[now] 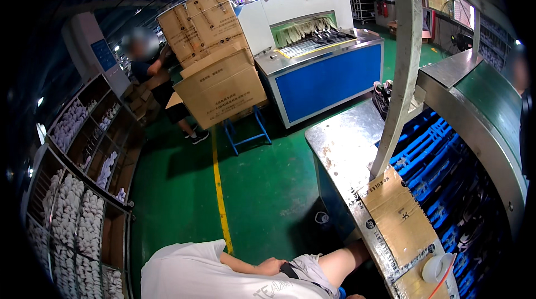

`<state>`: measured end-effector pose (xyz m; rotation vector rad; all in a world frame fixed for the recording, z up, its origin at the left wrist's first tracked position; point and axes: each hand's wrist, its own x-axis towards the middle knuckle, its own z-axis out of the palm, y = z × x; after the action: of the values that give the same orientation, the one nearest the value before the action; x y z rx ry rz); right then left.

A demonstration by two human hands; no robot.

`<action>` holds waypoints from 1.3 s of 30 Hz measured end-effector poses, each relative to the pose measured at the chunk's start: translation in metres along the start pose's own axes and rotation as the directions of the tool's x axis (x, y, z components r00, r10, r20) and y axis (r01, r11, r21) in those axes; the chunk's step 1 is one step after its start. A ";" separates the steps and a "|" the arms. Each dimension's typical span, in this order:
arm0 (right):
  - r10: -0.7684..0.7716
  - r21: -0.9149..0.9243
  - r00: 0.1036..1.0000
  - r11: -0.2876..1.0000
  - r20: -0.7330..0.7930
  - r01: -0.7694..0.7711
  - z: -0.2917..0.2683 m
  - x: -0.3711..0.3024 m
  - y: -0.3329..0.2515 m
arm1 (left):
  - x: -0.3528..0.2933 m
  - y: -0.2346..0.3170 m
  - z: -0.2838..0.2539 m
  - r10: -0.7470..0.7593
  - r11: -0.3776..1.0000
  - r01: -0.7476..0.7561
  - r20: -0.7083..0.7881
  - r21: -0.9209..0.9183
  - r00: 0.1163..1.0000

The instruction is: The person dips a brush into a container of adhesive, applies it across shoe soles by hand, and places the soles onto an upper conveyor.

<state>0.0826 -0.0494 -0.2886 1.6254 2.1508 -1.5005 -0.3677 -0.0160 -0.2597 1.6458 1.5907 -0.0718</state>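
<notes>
My left hand (271, 266) rests on my lap at the lower middle, its fingers curled in beside a dark strap-like piece (288, 270). What is inside the fingers, if anything, is hidden. I wear a white T-shirt (192, 271) and light shorts (312, 269), and one bare leg (347, 257) reaches to the bench on the right. At the bottom edge, a sliver of skin (355, 297) may be my right hand; its fingers are out of sight. A white cup (436, 269) with a thin orange-red stick stands on flattened cardboard (402, 218) on the bench.
Right of the metal-topped bench (346, 137) runs a conveyor with blue racks (430, 142). Ahead are a blue-and-white machine (329, 89) and large cartons (223, 89) on a blue stand (248, 134). A person (162, 87) stands behind them. Shelves of shoe parts (75, 215) line the left.
</notes>
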 end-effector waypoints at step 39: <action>-0.087 -0.279 0.991 0.959 -0.105 0.054 -0.009 0.002 -0.055 | -0.002 0.025 -0.009 -0.154 0.963 0.150 0.002 0.222 0.988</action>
<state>0.0443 -0.0407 -0.2497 1.5892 2.3742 -1.0824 -0.3512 -0.0091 -0.2398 1.6803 1.7435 -0.3562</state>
